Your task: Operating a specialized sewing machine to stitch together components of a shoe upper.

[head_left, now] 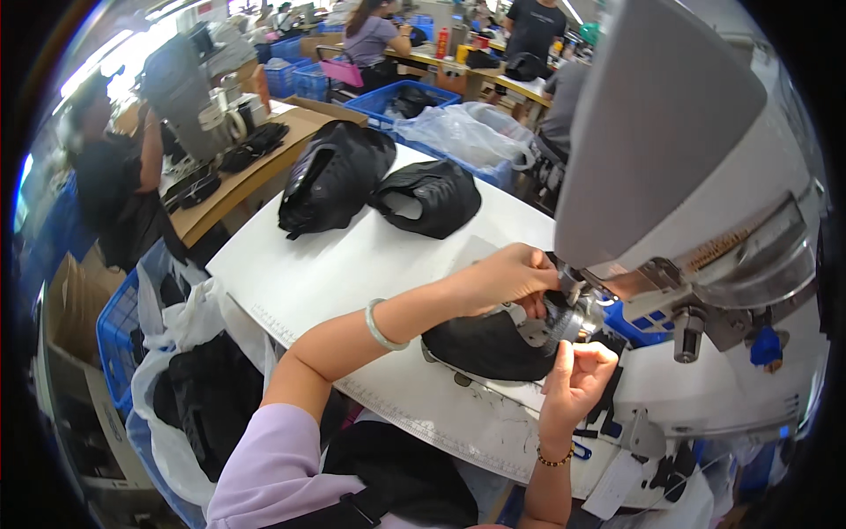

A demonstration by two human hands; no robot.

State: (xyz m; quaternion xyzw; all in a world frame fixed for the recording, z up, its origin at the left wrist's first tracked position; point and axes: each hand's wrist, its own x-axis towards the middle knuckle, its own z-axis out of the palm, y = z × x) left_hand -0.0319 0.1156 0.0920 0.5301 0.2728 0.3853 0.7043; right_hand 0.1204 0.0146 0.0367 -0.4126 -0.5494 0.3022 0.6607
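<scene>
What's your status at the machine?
Left hand, right hand: both gripping black upper. Upper at working end of sewing machine. Two other black uppers lie clear, farther back.

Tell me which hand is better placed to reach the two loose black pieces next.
Probably the left hand: it is nearer the loose black pieces. The right hand is farther off, at the near side of the worked piece.

I'm in a sewing wkshop, w/ a big grey-&-white sewing machine (661,150) at my right, another machine (181,97) across left, blue plastic crates (117,339) & ppl (374,44) at worktables (538,89) in the bkgd.
</scene>
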